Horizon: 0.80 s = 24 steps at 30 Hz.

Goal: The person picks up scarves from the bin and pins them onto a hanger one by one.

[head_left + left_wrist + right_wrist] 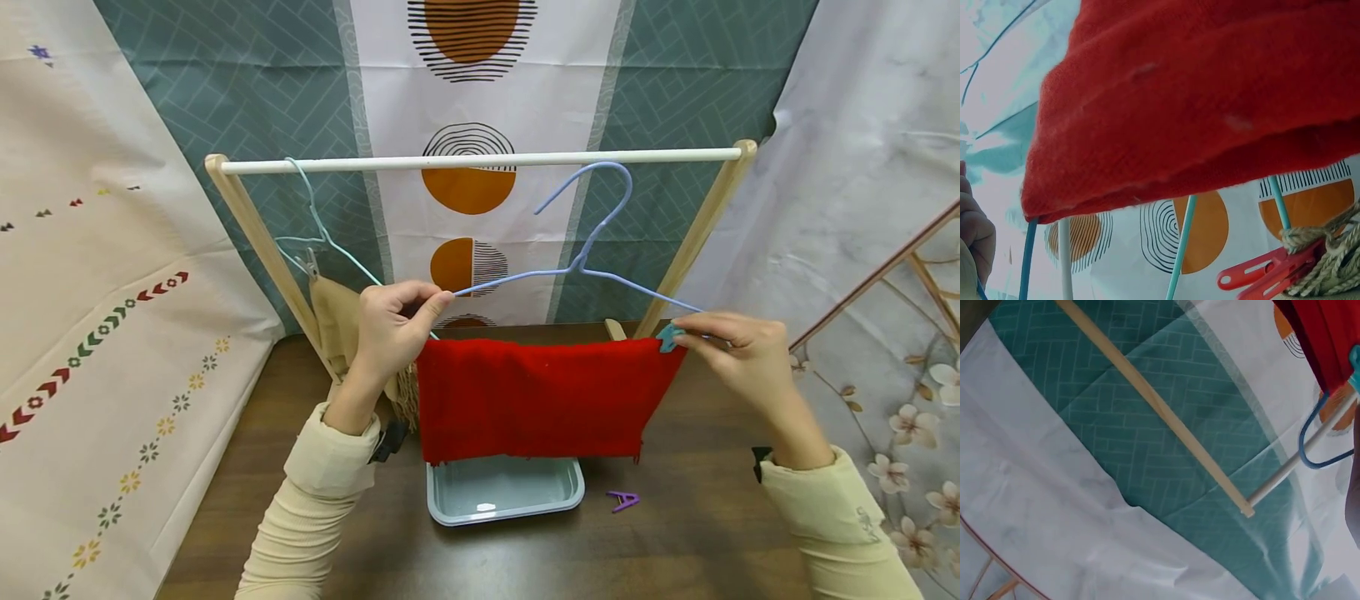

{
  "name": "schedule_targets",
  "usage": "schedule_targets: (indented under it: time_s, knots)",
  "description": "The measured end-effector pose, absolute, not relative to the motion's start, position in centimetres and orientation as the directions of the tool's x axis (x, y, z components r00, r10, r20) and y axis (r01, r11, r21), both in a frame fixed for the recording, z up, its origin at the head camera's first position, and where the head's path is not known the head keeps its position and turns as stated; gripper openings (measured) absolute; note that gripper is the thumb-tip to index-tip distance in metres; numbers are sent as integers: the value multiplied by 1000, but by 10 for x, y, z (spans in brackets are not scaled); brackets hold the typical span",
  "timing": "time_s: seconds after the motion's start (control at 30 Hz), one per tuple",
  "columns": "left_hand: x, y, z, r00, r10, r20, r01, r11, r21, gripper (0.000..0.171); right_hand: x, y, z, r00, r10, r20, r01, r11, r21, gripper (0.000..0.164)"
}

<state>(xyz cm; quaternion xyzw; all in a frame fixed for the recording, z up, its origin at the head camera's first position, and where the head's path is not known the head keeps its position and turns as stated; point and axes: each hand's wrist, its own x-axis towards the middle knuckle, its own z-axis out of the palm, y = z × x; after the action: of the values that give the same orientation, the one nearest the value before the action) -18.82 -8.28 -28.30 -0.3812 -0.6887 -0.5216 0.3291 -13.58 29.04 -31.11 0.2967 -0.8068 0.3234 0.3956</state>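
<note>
A red cloth hangs folded over the lower part of a periwinkle-blue hanger. My left hand pinches the hanger's left arm between thumb and fingers. At the cloth's upper right corner, my right hand pinches a teal clothespin, which sits on the cloth's edge. The hanger's hook is raised in front of the rail, its tip free. In the left wrist view the red cloth fills the upper part, and part of the left hand shows at the edge. The right wrist view catches the clothespin at its border.
A white rail on wooden posts spans the back. A mint hanger with beige fringed cloth hangs at its left. Below stand a grey-blue basin and a purple clothespin. A red clothespin shows near the fringe.
</note>
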Motion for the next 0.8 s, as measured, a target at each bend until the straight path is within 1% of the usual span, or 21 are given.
schedule_targets:
  time_s: [0.1, 0.13, 0.23, 0.3, 0.37, 0.5, 0.67, 0.8]
  knots:
    - [-187, -83, -283, -483, 185, 856, 874, 153, 461, 7, -138, 288, -313, -497, -245, 832, -703, 676, -220, 12]
    - [-187, -82, -283, -479, 187, 858, 877, 148, 457, 7, -139, 287, -314, -487, -243, 839, -693, 692, -202, 18]
    - [-186, -82, -283, -467, 192, 863, 884, 136, 448, 7, -139, 284, -317, -468, -223, 855, -672, 718, -181, 44]
    - [-187, -81, -283, -468, 195, 862, 884, 135, 449, 7, -139, 282, -318, -462, -193, 866, -656, 731, -187, 47]
    - [-188, -80, -284, -475, 197, 858, 880, 137, 456, 7, -138, 281, -318, -460, -161, 873, -642, 740, -202, 41]
    - [-189, -80, -287, -494, 199, 846, 869, 144, 473, 7, -136, 278, -321, -458, -95, 884, -595, 772, -225, 20]
    - [-189, -80, -288, -519, 185, 835, 854, 157, 496, 8, -135, 277, -324, -440, 12, 898, -550, 787, -280, 17]
    - [-189, -80, -288, -526, 181, 831, 849, 168, 501, 8, -134, 280, -329, -410, 53, 911, -567, 767, -300, 14]
